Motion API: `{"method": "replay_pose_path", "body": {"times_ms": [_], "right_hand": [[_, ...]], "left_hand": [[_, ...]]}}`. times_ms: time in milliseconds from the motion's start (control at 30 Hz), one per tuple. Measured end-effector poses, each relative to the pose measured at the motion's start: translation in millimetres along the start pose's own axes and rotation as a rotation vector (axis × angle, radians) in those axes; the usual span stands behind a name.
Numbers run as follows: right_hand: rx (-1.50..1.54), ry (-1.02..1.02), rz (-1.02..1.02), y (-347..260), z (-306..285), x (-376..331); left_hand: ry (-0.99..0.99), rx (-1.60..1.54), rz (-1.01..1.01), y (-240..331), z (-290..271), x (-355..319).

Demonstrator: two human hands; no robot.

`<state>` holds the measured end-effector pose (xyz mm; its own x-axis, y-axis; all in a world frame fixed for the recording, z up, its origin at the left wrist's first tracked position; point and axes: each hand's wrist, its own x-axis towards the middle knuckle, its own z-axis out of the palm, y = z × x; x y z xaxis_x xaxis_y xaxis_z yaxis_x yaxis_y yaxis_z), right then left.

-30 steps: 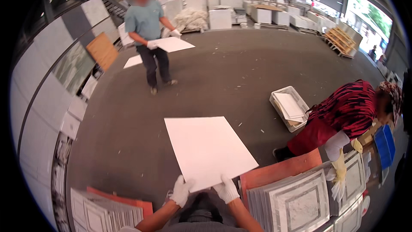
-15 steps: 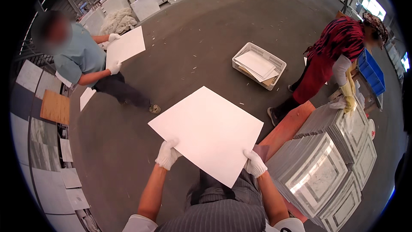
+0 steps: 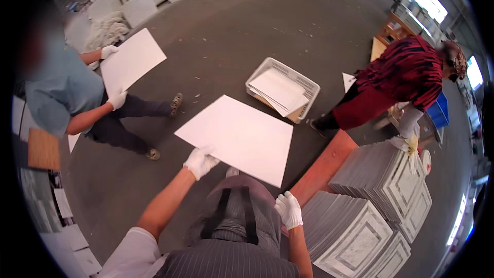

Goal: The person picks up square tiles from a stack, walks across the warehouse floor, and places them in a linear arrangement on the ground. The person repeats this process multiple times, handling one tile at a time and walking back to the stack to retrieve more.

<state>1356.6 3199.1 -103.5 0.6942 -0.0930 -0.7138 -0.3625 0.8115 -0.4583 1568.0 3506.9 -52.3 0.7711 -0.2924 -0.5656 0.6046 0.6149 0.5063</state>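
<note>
A thin, plain white square panel [image 3: 237, 136] is held out in front of me, tilted, its far edge near the basket. My left hand [image 3: 200, 162], in a white knit glove, grips the panel's near left edge, thumb on top and fingers underneath. My right hand [image 3: 289, 210], gloved alike, is off the panel, below its right corner and beside the tile stacks. Its fingers are loosely bent and apart, with nothing visible in them. On the left, a person in a blue shirt [image 3: 64, 90] carries a similar white panel [image 3: 133, 61] in both gloved hands.
A white plastic basket [image 3: 310, 88] holding flat white sheets stands on the floor ahead. Stacks of grey-white patterned tiles [image 3: 350, 234] stand at my right beside an orange-red beam [image 3: 327, 167]. A person in a red apron [image 3: 370, 103] bends over the stacks. Sample slabs [image 3: 43, 148] line the left.
My right hand has let go of the panel and dropped below its corner. The left still grips it. The person on the left has stepped nearer; the one on the right bends lower.
</note>
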Motion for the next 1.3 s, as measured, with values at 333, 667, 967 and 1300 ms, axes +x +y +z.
{"method": "replay_pose_path", "body": {"times_ms": [333,667,967,1300], "right_hand": [[0.430,0.445,-0.052,19.5,-28.2,64.1],[0.572,0.625,0.137,-83.9,157.0,161.6],[0.515,0.940,0.207,-80.0,174.9,179.7],[0.530,0.710,-0.021,-10.8,150.4,134.9]], "left_hand": [[0.128,0.219,-0.224,8.7,58.9,360.6],[0.261,0.297,-0.230,-55.1,93.9,626.6],[0.392,0.488,-0.180,-69.4,84.1,728.3],[-0.916,2.163,-0.490,-89.5,90.8,479.5]]}}
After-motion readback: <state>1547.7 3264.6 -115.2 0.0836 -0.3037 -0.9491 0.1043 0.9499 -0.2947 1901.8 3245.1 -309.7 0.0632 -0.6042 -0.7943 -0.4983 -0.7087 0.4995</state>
